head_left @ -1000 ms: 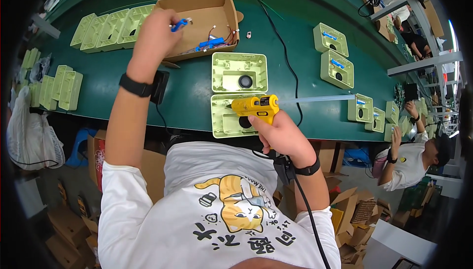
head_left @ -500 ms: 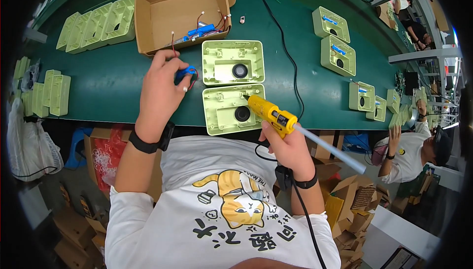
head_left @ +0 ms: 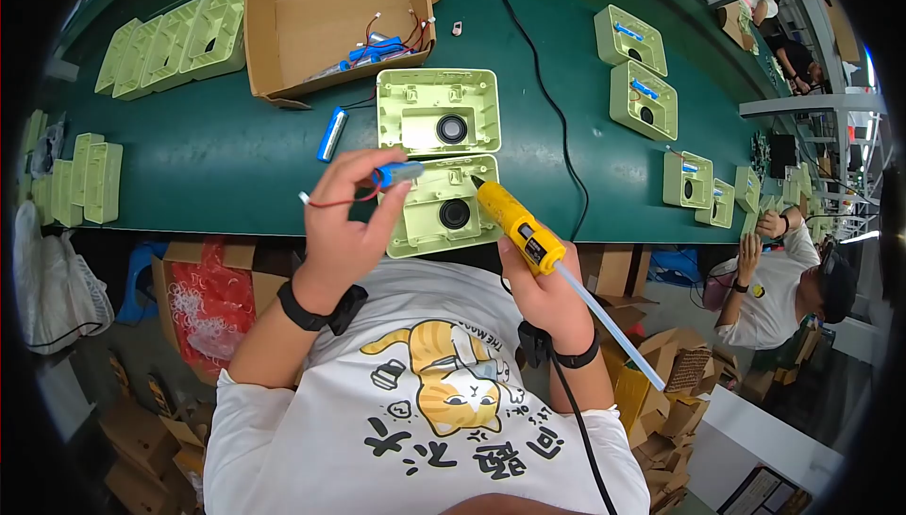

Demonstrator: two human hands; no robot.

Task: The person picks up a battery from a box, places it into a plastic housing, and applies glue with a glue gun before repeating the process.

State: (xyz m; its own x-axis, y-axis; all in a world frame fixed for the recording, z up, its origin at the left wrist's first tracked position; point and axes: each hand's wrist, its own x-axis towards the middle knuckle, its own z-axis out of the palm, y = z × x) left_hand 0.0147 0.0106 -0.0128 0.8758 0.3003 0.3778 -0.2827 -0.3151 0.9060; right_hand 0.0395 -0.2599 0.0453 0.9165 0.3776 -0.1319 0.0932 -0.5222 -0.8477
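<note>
Between the fingertips of my left hand (head_left: 347,208) is a blue cylindrical battery (head_left: 398,173) with a red lead and a small white plug. It hangs over the left edge of the nearer light-green plastic housing (head_left: 415,232), which has a round black speaker inside. My right hand (head_left: 549,290) grips a yellow hot glue gun (head_left: 519,222), its dark nozzle over that housing and a long translucent glue stick out of its back. A second housing (head_left: 392,137) with a speaker stands just beyond. On the table left of it lies a loose blue battery (head_left: 331,135).
An open cardboard box (head_left: 330,5) at the back holds several wired batteries. More green housings (head_left: 217,43) stand at the left, and others with batteries (head_left: 644,104) at the right. A black cable (head_left: 543,71) crosses the green table (head_left: 302,166). A co-worker (head_left: 779,274) sits at the far right.
My left hand has come nearer and to the right, holding a battery over the near housing. A loose battery now lies on the table. The glue gun has tilted more steeply.
</note>
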